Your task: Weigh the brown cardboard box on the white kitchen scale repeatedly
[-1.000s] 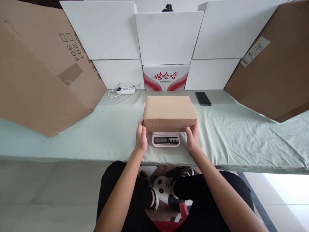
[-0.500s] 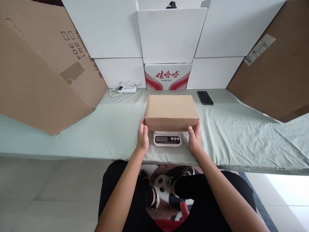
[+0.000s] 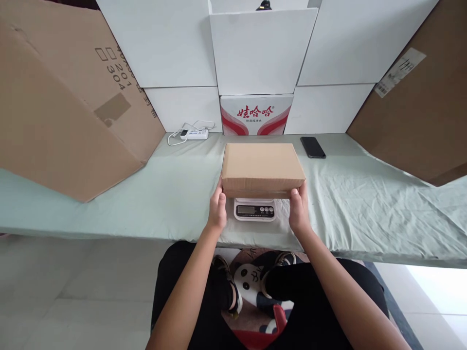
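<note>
"So, which way does the cardboard box [image 3: 261,163] lie from the fingers?"

"Squarely between them: the left hand [image 3: 218,210] has its left end, the right hand [image 3: 299,210] its right end, both by the near corners."

"And the long axis?"

"It runs sideways, from one set of fingers to the other, so neither hand is nearer; both touch it."

"Are the fingers spread or gripping?"

"Clamped on the ends, thumbs by the near face; how far they curl underneath is hidden."

"What's under it?"

"A small scale [image 3: 255,217], between the two hands, its display [image 3: 246,210] showing on the near side of the box. Whether the box rests on it or is held just above, I can't tell."

"Anything beyond the fingertips?"

"A phone [image 3: 313,147] past the right ones, a white device [image 3: 197,134] with a cable [image 3: 170,140] past the left, both apart from the box."
</note>
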`<state>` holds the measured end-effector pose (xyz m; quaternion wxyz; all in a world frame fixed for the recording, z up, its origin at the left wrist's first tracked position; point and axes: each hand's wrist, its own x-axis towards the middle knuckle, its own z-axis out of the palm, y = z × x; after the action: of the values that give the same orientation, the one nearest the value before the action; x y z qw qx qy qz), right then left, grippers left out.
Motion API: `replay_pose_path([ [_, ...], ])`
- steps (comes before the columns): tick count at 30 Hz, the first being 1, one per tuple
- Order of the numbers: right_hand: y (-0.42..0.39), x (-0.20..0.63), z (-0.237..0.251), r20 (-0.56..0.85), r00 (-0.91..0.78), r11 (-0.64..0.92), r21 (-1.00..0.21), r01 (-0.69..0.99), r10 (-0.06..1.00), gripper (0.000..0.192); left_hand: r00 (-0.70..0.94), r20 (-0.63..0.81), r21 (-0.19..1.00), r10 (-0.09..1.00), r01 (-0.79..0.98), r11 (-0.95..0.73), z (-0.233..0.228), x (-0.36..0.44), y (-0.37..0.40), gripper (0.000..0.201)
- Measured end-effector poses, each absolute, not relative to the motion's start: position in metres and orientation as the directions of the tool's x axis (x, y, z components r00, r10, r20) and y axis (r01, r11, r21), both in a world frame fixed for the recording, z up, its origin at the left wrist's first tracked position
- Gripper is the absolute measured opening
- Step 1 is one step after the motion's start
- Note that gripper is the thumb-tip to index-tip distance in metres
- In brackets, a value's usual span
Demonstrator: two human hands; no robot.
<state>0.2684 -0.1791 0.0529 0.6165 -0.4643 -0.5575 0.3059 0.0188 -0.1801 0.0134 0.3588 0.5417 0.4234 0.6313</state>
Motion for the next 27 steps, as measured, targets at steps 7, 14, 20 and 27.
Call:
replay_pose_path([
  [7, -0.145, 0.273, 0.081, 0.488, 0.218, 0.469, -0.873, 0.136, 0.845, 0.087, -0.129, 0.433, 0.9, 0.892, 0.011, -0.435, 0.057, 0.015, -0.155, 0.088],
  [14, -0.051, 0.269, 0.078, 0.615, 0.165, 0.588, -0.787, 0.187, 0.771, 0.088, -0.172, 0.309, 0.948, 0.935, -0.029, -0.318, 0.06, 0.011, -0.05, 0.087],
  [20, -0.014, 0.277, 0.029, 0.521, 0.176, 0.493, -0.851, 0.18, 0.835, 0.09, -0.184, 0.213, 0.976, 0.96, -0.003, -0.217, 0.018, 0.015, -0.02, 0.087],
  [27, -0.007, 0.276, 0.02, 0.479, 0.113, 0.445, -0.864, 0.234, 0.871, 0.09, -0.206, 0.166, 0.985, 0.964, -0.011, -0.172, 0.006, 0.014, -0.018, 0.085],
])
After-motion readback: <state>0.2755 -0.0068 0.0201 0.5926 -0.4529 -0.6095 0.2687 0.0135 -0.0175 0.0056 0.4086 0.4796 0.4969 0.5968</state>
